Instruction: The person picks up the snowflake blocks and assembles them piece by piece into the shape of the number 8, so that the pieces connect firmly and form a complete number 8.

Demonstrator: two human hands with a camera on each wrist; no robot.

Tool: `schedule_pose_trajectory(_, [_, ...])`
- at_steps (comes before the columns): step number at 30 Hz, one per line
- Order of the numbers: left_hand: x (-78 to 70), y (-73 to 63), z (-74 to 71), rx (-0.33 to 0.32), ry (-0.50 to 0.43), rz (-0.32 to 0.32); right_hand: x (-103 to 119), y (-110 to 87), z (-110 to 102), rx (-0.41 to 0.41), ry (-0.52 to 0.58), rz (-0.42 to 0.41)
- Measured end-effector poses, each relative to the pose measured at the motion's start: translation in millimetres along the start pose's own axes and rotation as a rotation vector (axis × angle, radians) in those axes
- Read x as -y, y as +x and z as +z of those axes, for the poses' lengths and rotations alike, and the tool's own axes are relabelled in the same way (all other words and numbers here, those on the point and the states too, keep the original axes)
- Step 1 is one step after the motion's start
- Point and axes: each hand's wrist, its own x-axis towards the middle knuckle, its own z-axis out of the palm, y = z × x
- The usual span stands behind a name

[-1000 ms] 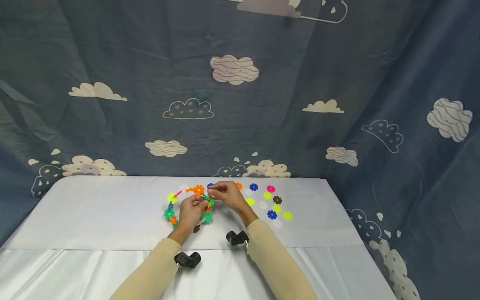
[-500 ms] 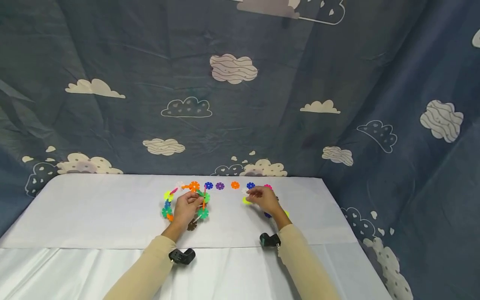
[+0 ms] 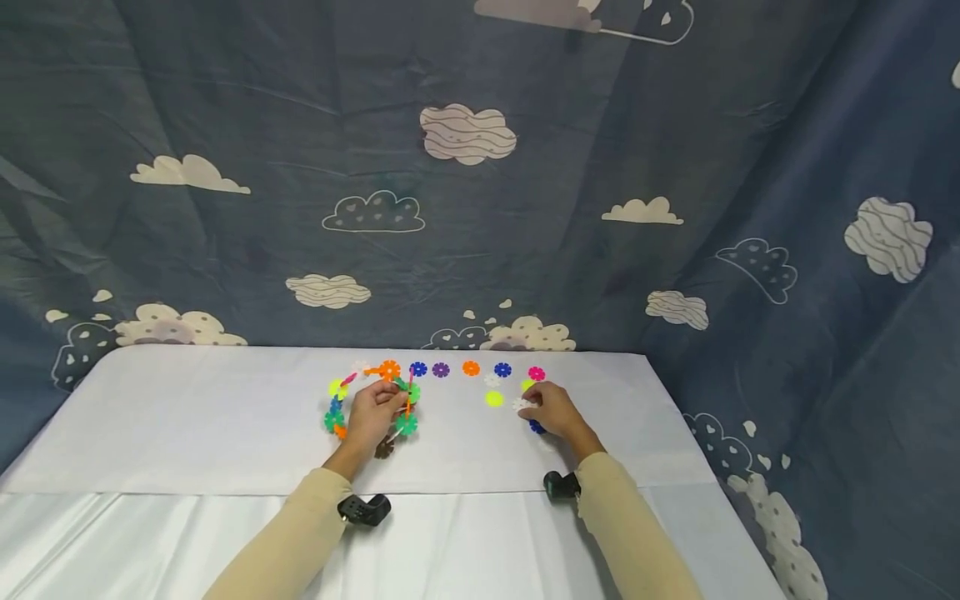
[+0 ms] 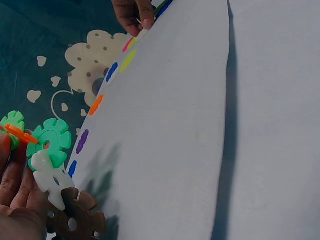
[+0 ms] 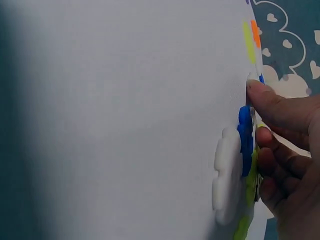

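My left hand grips a ring-like chain of interlocked plastic snowflake discs, its fingers near the chain's right side. In the left wrist view a green disc, a white disc and a brown disc of that chain hang beside the fingers. A pink disc stands edge-on at its upper right. Over on the right, my right hand pinches a loose white snowflake disc close to the tabletop. Its thumb tip shows on the white edge in the right wrist view; the far fingertips are partly hidden.
Loose discs lie on the white table: blue, purple, orange and pink along the back, yellow nearer. More discs sit beneath the right hand, including blue and white. A cloud-print curtain hangs behind.
My right hand has left the chain and moved right to the loose discs, then further right and slightly nearer to the white disc. The left hand keeps its hold on the chain.
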Motion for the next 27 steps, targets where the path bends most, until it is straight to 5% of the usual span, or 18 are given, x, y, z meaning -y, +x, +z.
schedule_pose_trajectory(11, [0.6, 1.0, 0.6, -0.001, 0.020, 0.003, 10.8, 1.7, 5.3, -0.043, 0.131, -0.113])
schedule_pose_trajectory(20, [-0.9, 0.0, -0.1, -0.018, 0.036, 0.014, 77.0, 5.6, 19.9, -0.026, 0.570, -0.312])
schedule_pose_trajectory(27, [-0.5, -1.0, 4.4, -0.016, 0.025, 0.020, 123.1, 8.2, 30.4, 0.022, 0.690, -0.420])
